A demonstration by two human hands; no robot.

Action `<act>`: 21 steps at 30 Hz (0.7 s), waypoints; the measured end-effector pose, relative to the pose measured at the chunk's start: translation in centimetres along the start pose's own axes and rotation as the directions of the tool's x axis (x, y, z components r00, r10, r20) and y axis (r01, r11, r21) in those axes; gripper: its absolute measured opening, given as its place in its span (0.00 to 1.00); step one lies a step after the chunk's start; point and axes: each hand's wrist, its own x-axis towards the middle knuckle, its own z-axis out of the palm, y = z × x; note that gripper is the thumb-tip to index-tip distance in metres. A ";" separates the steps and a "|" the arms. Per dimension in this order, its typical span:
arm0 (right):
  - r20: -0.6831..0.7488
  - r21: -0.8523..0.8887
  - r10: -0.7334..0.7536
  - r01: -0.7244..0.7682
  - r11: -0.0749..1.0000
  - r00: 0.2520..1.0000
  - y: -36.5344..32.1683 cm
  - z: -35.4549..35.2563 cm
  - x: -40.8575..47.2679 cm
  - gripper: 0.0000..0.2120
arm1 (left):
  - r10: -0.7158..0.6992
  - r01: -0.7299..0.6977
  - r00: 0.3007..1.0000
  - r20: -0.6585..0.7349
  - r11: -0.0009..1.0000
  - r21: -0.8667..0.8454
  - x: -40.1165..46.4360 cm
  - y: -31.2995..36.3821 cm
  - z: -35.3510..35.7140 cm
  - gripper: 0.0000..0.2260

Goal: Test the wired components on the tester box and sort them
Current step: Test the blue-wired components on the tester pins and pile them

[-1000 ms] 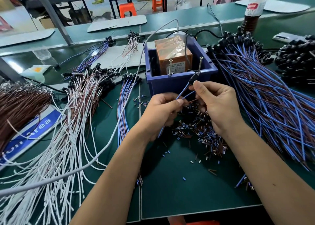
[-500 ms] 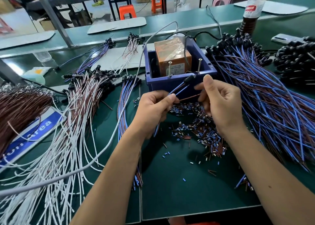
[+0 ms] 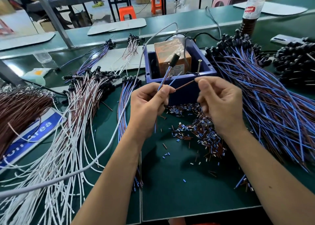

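Note:
A blue tester box (image 3: 180,80) holds an orange block (image 3: 172,54) and has two upright screws at its front rim, one screw (image 3: 198,66) on the right. My left hand (image 3: 148,105) pinches a wired component: its black head (image 3: 174,59) points up over the box, and its blue wire (image 3: 163,79) runs down into my fingers. My right hand (image 3: 219,102) pinches the tip of the component's brown wire (image 3: 185,84), stretched just in front of the box's right screw.
Blue-and-brown wired components (image 3: 265,96) lie heaped at the right, black heads (image 3: 296,61) further right. White and brown bundles (image 3: 56,131) cover the left. Cut insulation bits (image 3: 204,132) litter the green mat. A grey cable (image 3: 109,139) crosses left; a bottle (image 3: 250,15) stands behind.
The component's black head has swung up from the box's front rim to above the box. My right hand has pulled the brown wire out to the right, apart from the blue one.

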 end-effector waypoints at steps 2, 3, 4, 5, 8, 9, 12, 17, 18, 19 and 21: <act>0.114 0.036 -0.021 0.017 0.999 0.993 0.0 1.2 -0.5 0.06 | 0.032 -0.032 0.999 0.005 0.999 0.010 -0.2 -0.2 0.6 0.07; 0.149 0.061 -0.031 0.022 0.998 0.988 0.0 1.6 -0.7 0.06 | 0.042 -0.042 0.999 0.009 0.999 0.029 -0.4 -0.4 0.9 0.07; 0.167 0.085 -0.029 0.015 0.996 0.986 0.0 1.9 -0.8 0.07 | 0.048 -0.049 0.999 0.010 0.998 0.051 -0.5 -0.5 1.2 0.07; 0.168 0.110 -0.014 -0.005 0.994 0.986 -0.1 2.0 -0.8 0.07 | 0.051 -0.051 0.999 0.009 0.996 0.067 -0.6 -0.6 1.4 0.08; 0.142 0.210 0.060 -0.089 0.974 0.988 -0.3 1.8 -0.7 0.06 | 0.097 -0.096 0.995 -0.005 0.991 0.089 -0.6 -0.5 1.8 0.05; 0.137 0.244 0.077 -0.109 0.964 0.988 -0.4 1.6 -0.6 0.06 | 0.127 -0.124 0.991 -0.028 0.987 0.105 -0.6 -0.5 1.9 0.05; 0.114 0.284 0.093 -0.122 0.951 0.989 -0.4 1.0 -0.1 0.07 | 0.210 -0.185 0.965 -0.157 0.970 0.159 -0.5 -0.3 1.6 0.06; -0.063 0.192 0.074 -0.061 0.979 0.995 0.2 0.5 0.4 0.04 | 0.264 -0.217 0.890 -0.371 0.962 0.166 -0.3 -0.4 1.1 0.06; -0.089 0.177 0.064 -0.047 0.983 0.994 0.3 0.4 0.4 0.03 | 0.259 -0.216 0.875 -0.409 0.965 0.147 -0.2 -0.4 1.2 0.05; -0.109 0.162 0.054 -0.035 0.986 0.993 0.4 0.4 0.4 0.02 | 0.251 -0.215 0.861 -0.441 0.968 0.132 -0.1 -0.4 1.2 0.04; -0.139 0.115 0.035 -0.019 0.993 0.990 0.5 0.5 0.3 0.04 | 0.247 -0.209 0.841 -0.482 0.969 0.131 0.0 -0.4 1.2 0.03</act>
